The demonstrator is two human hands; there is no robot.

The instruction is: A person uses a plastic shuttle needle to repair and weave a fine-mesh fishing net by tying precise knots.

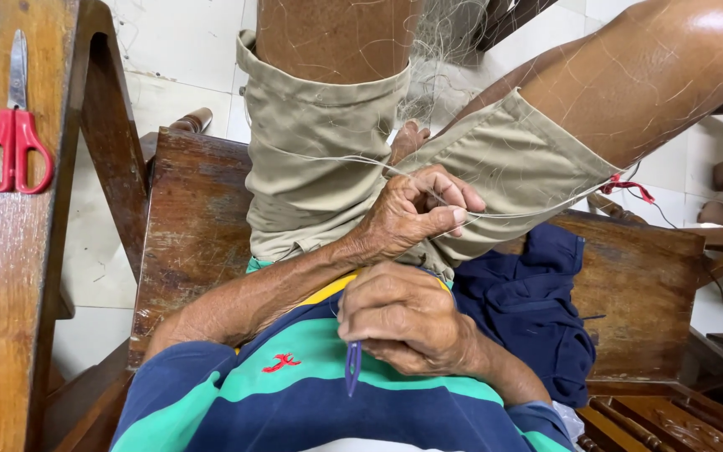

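At the upper left of the frame, red-handled scissors (12, 125) lie closed on the flat wooden armrest (10, 276) of the chair, well apart from both hands. Right of that, the worn wooden seat (194, 226) shows beside khaki shorts (320, 159). In the middle of the frame, the person's left hand (412, 213) rests on the shorts with its fingers curled, thumb and forefinger pinching a thin pale fishing line (529, 211) that stretches across the lap toward the right thigh. Fine net mesh (445, 50) hangs between the knees at the top. Just below, against the striped shirt, the right hand (403, 322) is closed around a blue netting needle (352, 368), whose pointed tip sticks downward. To the lower right, a dark blue cloth (537, 310) lies bunched on the seat.
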